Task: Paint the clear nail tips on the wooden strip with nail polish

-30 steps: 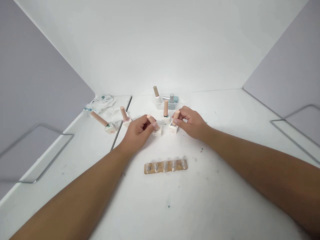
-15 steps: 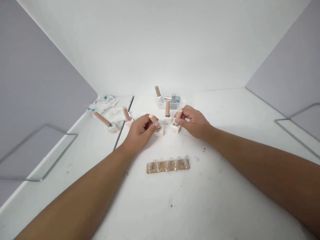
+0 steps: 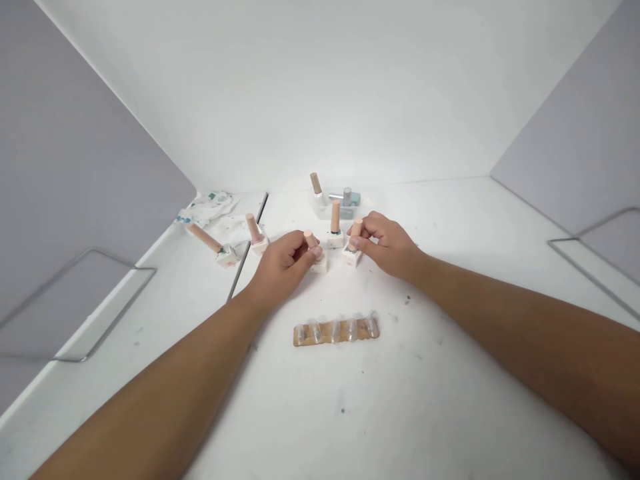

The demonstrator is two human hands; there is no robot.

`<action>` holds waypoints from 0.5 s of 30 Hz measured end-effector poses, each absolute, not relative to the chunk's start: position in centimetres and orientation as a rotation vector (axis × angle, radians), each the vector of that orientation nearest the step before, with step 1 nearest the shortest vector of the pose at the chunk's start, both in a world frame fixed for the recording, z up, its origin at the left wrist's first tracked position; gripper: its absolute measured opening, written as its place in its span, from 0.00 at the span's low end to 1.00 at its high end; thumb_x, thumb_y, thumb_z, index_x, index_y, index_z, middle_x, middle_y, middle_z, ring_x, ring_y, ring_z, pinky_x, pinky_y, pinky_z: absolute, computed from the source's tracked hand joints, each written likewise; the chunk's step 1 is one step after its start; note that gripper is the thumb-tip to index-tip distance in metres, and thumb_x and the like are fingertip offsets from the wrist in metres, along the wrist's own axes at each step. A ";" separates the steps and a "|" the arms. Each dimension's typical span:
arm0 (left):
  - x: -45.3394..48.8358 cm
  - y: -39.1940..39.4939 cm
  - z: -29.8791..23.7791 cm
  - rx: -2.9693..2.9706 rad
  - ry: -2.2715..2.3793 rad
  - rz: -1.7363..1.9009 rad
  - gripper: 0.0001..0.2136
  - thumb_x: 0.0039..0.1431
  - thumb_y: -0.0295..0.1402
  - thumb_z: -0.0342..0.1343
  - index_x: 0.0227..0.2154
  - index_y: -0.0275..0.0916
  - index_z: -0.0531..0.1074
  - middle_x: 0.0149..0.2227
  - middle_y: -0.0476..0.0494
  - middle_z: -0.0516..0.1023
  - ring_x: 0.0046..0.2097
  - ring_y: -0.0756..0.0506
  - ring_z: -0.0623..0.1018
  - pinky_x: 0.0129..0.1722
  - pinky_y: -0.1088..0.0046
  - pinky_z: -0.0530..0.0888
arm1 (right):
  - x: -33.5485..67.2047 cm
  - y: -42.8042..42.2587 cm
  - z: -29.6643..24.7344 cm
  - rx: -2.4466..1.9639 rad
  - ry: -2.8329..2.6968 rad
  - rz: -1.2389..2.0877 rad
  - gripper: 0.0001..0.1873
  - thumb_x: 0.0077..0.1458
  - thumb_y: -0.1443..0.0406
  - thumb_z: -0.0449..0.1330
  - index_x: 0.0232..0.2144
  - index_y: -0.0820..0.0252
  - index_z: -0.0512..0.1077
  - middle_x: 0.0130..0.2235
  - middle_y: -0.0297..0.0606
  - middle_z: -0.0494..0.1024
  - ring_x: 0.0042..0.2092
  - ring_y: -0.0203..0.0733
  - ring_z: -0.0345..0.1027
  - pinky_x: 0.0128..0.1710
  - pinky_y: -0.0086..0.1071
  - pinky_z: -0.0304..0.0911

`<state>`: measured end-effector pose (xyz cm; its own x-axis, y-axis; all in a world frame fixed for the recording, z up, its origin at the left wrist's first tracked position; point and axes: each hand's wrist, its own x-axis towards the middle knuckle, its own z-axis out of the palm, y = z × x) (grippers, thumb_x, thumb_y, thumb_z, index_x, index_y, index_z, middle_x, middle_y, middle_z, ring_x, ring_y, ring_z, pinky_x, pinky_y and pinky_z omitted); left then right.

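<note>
My left hand is closed around the cap of a nail polish bottle with a white square body and a peach cap. To its right, my right hand pinches the cap of a similar nail polish bottle, which leans a little. Just behind, between the two, an upright nail polish bottle has dark green smears at its neck. Nearer to me lies a brown strip bearing several clear nail tips. Fingers partly hide both held bottles.
A clear tray at the back holds a tan-capped bottle and silver and blue items. Two more polish bottles stand at left, one tilted, one by a dark seam. Stained wipes lie behind them. Wire frames flank the table.
The cap under my left fingers has shifted slightly right and stands straighter. The right-hand bottle's cap has tipped very slightly left. Everything else stays in place.
</note>
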<state>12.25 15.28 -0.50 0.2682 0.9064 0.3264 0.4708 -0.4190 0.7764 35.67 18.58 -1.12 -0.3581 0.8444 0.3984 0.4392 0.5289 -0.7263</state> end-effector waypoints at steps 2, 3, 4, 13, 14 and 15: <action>12.2 15.3 -0.5 2.008 1.251 1.059 0.10 0.64 0.39 0.54 0.30 0.39 0.70 0.32 0.47 0.72 0.32 0.48 0.67 0.33 0.71 0.63 | 35.7 18.6 -1.1 -1.048 -1.993 0.661 0.08 0.57 0.61 0.58 0.28 0.57 0.72 0.33 0.35 0.69 0.38 0.41 0.65 0.40 0.37 0.59; 12.2 15.3 -0.5 2.010 1.257 1.058 0.11 0.64 0.39 0.54 0.30 0.39 0.70 0.32 0.47 0.72 0.32 0.48 0.67 0.32 0.71 0.63 | 35.7 18.7 -1.1 -1.050 -1.995 0.661 0.08 0.57 0.61 0.58 0.28 0.57 0.72 0.33 0.35 0.69 0.38 0.41 0.65 0.40 0.37 0.59; 12.2 15.3 -0.5 2.011 1.263 1.051 0.11 0.64 0.40 0.54 0.30 0.39 0.70 0.32 0.47 0.72 0.32 0.48 0.67 0.32 0.71 0.63 | 35.7 18.7 -1.1 -1.052 -1.996 0.661 0.08 0.57 0.61 0.58 0.28 0.57 0.72 0.33 0.35 0.70 0.38 0.41 0.65 0.40 0.37 0.60; 12.1 15.6 -0.9 2.064 1.342 0.971 0.12 0.64 0.41 0.52 0.30 0.39 0.68 0.28 0.50 0.67 0.30 0.49 0.65 0.30 0.72 0.61 | 35.7 18.8 -1.3 -1.056 -2.023 0.635 0.09 0.58 0.60 0.57 0.27 0.57 0.71 0.31 0.34 0.68 0.39 0.42 0.66 0.40 0.36 0.59; 12.1 15.5 -0.8 2.076 1.352 0.964 0.12 0.64 0.41 0.52 0.29 0.39 0.68 0.26 0.51 0.65 0.29 0.49 0.63 0.29 0.72 0.61 | 35.7 18.8 -1.3 -1.055 -2.025 0.630 0.09 0.58 0.60 0.57 0.27 0.57 0.71 0.31 0.34 0.68 0.39 0.42 0.66 0.40 0.36 0.59; 12.1 15.5 -0.8 2.089 1.362 0.957 0.12 0.64 0.41 0.52 0.28 0.39 0.67 0.25 0.51 0.63 0.29 0.49 0.62 0.29 0.72 0.60 | 35.7 18.8 -1.3 -1.053 -2.028 0.625 0.10 0.58 0.60 0.57 0.27 0.57 0.71 0.31 0.34 0.67 0.39 0.42 0.66 0.39 0.35 0.59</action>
<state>12.13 15.53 -0.79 0.2657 0.9166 0.2987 0.5916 -0.3996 0.7002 35.67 18.75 -1.32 -0.3767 0.8374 0.3961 0.4689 0.5411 -0.6981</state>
